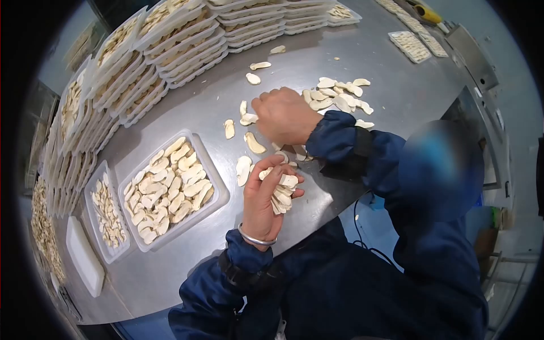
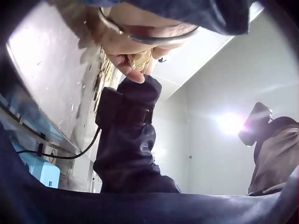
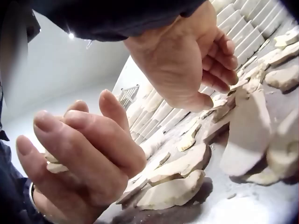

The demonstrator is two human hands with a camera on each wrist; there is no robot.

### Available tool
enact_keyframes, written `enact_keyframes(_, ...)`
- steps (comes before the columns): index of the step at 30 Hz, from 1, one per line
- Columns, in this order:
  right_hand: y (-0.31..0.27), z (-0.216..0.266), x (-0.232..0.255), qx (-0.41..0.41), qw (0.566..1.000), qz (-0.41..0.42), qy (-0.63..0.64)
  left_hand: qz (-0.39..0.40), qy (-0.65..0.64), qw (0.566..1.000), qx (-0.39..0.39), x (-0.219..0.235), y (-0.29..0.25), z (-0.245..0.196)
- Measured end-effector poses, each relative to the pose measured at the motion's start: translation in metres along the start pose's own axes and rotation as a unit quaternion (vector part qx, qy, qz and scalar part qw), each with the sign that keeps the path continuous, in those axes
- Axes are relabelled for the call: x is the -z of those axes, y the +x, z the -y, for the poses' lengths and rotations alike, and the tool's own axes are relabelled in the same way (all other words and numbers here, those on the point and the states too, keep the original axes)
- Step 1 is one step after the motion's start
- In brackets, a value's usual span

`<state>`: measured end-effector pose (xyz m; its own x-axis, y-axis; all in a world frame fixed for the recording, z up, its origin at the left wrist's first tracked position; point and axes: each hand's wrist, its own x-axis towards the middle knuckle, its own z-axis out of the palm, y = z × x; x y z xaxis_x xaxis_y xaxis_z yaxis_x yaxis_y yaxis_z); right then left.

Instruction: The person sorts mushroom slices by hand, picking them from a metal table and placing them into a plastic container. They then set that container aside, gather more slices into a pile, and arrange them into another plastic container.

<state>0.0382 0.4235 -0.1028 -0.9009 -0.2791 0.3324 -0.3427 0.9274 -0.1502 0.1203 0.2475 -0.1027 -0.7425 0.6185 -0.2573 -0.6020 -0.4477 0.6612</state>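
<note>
Head view: left thumb and fingers point(image 1: 271, 180) grip a fanned stack of mushroom slices point(image 1: 281, 195), top slice's long axis roughly left-right.
Lower slices point toward the bottom edge; left hand point(image 1: 262, 207) palm-up, wrist low. Right hand point(image 1: 286, 116) palm-down above the metal table point(image 1: 187, 107), fingers bent beside loose slices point(image 1: 340, 96); whether they grasp any cannot be determined. Filled tray point(image 1: 222, 198) lies left.
</note>
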Motion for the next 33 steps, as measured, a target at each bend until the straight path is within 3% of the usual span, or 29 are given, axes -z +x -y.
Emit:
enact_keyframes(11,0.0,-0.004,-0.001,0.054,0.998,0.018,-0.03,0.002,-0.002,1.0,-0.002,-0.001,-0.001,-0.001)
enact_keyframes(14,-0.013,-0.007,0.011,-0.008,1.0,-0.011,0.027,0.005,0.001,1.0,-0.006,0.0,-0.001,-0.001)
enact_keyframes(17,-0.03,0.007,0.062,-0.105,0.984,0.041,0.139,-0.004,-0.003,1.0,-0.011,-0.001,-0.001,-0.002)
enact_keyframes(23,-0.079,0.045,0.09,-0.012,0.972,-0.06,0.229,0.0,-0.045,0.999,-0.005,-0.012,0.001,-0.004)
enact_keyframes(27,-0.102,0.021,0.097,-0.11,0.972,-0.119,0.168,0.037,0.016,0.999,0.017,-0.004,-0.001,-0.006)
enact_keyframes(29,-0.116,0.006,0.097,-0.179,0.968,-0.107,0.139,0.021,0.015,0.999,0.018,-0.007,-0.002,-0.008)
enact_keyframes(33,-0.144,-0.006,0.085,-0.208,0.965,-0.091,0.135,-0.021,0.051,0.998,0.002,-0.019,-0.013,-0.029)
